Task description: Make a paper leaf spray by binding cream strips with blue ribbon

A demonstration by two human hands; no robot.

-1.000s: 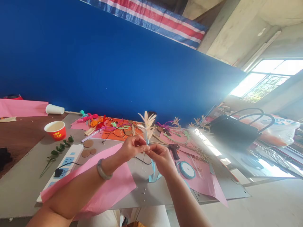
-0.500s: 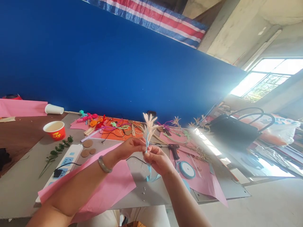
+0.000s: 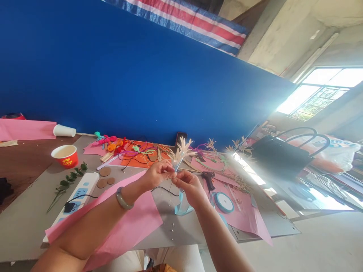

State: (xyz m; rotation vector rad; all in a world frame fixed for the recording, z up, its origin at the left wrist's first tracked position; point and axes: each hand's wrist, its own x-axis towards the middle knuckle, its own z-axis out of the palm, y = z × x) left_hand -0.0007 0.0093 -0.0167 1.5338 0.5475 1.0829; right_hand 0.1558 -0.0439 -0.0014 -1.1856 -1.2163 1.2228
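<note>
A pale flower with thin petals [image 3: 183, 149] stands up from between my two hands, above the grey table [image 3: 184, 234]. My left hand [image 3: 160, 174] pinches its stem just under the petals. Close against it, my right hand [image 3: 188, 185] is closed at the same stem, thumb and finger pressed together. Light blue ribbon [image 3: 181, 206] hangs in a loop below the fingers. The ribbon's spool [image 3: 224, 203] lies on pink paper to the right. Several small beads [image 3: 172, 231] rest on the table below my hands.
A black glue gun [image 3: 209, 180] lies right of my hands. Left are a power strip [image 3: 76, 200], a red paper cup [image 3: 65, 156], a green sprig [image 3: 65, 183] and pink paper [image 3: 136, 223]. A phone [image 3: 180, 139] leans at the blue panel [image 3: 141, 75]. A black bag [image 3: 280, 155] stands right.
The flower has tilted right and sits slightly lower, its petals looking more spread. My fingers have shifted up its stem, and the ribbon loop has swung a little right.
</note>
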